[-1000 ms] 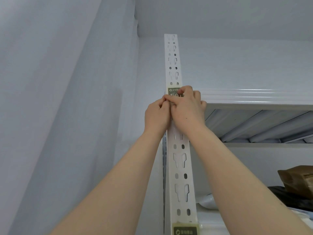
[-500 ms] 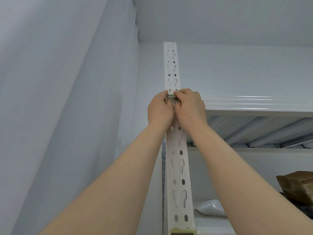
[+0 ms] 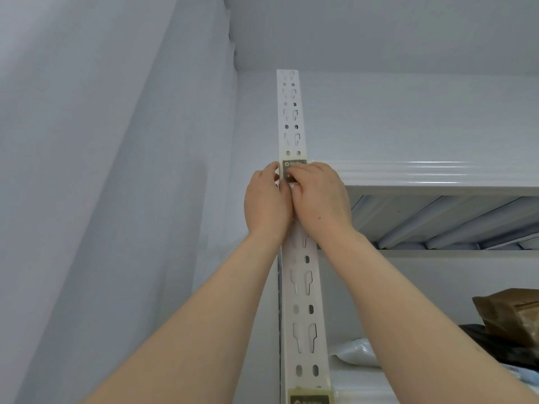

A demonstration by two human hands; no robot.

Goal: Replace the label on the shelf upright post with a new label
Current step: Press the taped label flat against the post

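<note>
A white slotted upright post (image 3: 291, 118) rises in the middle of the head view. A dark green label (image 3: 294, 164) sits on it level with the top shelf, its lower part hidden by fingers. My left hand (image 3: 267, 204) lies against the post's left edge, thumb and fingertips at the label's left side. My right hand (image 3: 319, 199) covers the post from the right, fingers curled onto the label's lower half. Whether the fingers pinch the label or press it I cannot tell. A second green label (image 3: 309, 397) shows low on the post.
The white top shelf (image 3: 437, 174) juts right from the post. The shelf below holds a brown paper bag (image 3: 513, 317), dark items and a clear plastic bag (image 3: 355, 352). A grey wall (image 3: 102, 170) stands close on the left.
Both hands slid up the post and closed over the label, hiding its printed digits. The camera tilted, so the post sits lower in view.
</note>
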